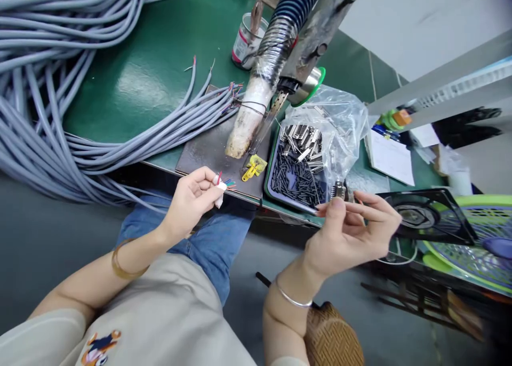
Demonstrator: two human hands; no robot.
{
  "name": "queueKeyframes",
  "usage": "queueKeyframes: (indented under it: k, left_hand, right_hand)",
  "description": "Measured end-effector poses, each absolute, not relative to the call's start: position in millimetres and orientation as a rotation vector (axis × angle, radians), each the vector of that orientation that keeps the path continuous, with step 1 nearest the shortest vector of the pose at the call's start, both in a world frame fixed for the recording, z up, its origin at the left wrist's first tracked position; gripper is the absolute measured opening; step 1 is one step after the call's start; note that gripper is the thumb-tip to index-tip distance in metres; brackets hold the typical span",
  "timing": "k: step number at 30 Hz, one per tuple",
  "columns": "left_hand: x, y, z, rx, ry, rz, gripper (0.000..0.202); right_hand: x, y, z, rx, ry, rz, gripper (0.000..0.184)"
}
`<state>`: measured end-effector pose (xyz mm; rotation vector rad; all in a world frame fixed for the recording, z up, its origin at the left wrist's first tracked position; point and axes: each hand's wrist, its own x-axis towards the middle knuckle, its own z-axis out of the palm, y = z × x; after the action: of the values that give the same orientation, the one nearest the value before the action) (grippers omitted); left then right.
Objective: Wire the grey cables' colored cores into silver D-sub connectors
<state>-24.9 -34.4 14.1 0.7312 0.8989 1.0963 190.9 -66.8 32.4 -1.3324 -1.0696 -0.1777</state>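
Note:
My left hand (192, 198) pinches a grey cable's end at the bench's front edge. Its stripped coloured wires (229, 184) poke out past white wrapping on my fingertips. To the right, my right hand (352, 224) is closed in a pinch on a small metal connector (339, 190), partly hidden by my thumb. Just beyond it stands a tray (294, 205) with short black tubes (292, 179) and several silver connectors (304, 142). A yellow clip-like piece (254, 168) lies on the dark board (200, 152) between my hands. Above it points a soldering iron (274, 115).
A bundle of grey cables (160, 131) covers the left side. A taped hose (256, 94) hangs over the board. Behind are a jar with a brush (246, 43), a solder spool (310, 86) and a plastic bag (346, 120). A black fan (424, 216) and green basket (476, 238) sit right.

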Motion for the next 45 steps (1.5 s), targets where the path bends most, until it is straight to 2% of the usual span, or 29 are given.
queueKeyframes:
  k: [13,20,22,26,32,34,45]
  left_hand:
    - [-21.1,-33.9,9.3,0.89,0.888,0.976,0.023]
    - [-22.0,-29.4,7.7,0.917,0.883,0.962,0.019]
    - [-21.7,-27.0,4.8,0.914,0.864,0.961,0.017]
    - [-19.9,-22.3,1.4,0.934,0.87,0.969,0.014]
    - [-18.1,-18.7,1.1,0.987,0.93,0.984,0.017]
    - [-18.0,-18.5,0.1,0.981,0.945,0.966,0.018]
    - [-12.2,-13.3,4.4,0.933,0.935,1.023,0.015]
  right_hand:
    - [177.7,-53.0,13.6,-1.036,-0.931,-0.017,0.014]
    - [162.4,-70.9,7.4,-1.262,-1.2,0.258,0.014]
    - [159.1,-74.2,-2.4,-1.336,-1.358,0.146,0.013]
    - [152.9,-72.4,-22.4,-1.24,-1.625,-0.232,0.024]
    - [142.6,-67.9,-24.9,-1.344,-1.399,0.255,0.006]
    - [141.3,-67.7,-22.2,-1.363,-1.344,0.336,0.004]
    - [136.9,-60.1,-20.2,-1.302,-1.377,0.312,0.009]
